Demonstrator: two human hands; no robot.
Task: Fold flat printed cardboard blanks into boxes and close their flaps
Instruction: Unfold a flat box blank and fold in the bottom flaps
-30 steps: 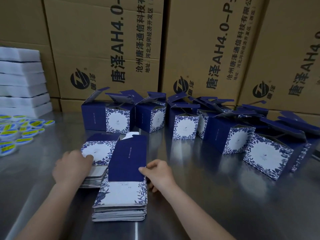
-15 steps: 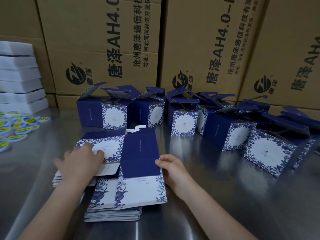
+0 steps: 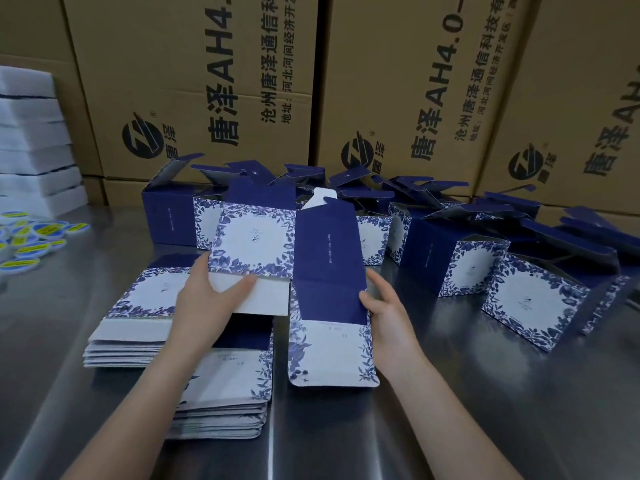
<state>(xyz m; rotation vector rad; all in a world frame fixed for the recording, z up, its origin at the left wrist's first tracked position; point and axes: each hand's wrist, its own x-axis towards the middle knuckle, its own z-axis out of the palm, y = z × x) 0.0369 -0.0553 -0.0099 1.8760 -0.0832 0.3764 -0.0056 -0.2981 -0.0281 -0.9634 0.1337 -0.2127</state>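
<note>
I hold one flat blue-and-white printed blank (image 3: 325, 268) lifted above the steel table (image 3: 450, 410), its panels spread wide. My left hand (image 3: 207, 299) grips its white lower-left flap, thumb on top. My right hand (image 3: 388, 317) holds the right edge of the navy panel, fingers behind. Under my left forearm lie two stacks of flat blanks: one at the left (image 3: 131, 327), one nearer me (image 3: 228, 396).
Several folded blue boxes with open top flaps (image 3: 453, 261) stand in a row across the back and right. Big brown cartons (image 3: 214, 84) wall off the rear. White foam slabs (image 3: 31, 150) and round yellow-blue stickers (image 3: 31, 237) lie at the left.
The blank has come up off the stack and moved right and away from me. Both hands rose with it, and it now spreads open between them.
</note>
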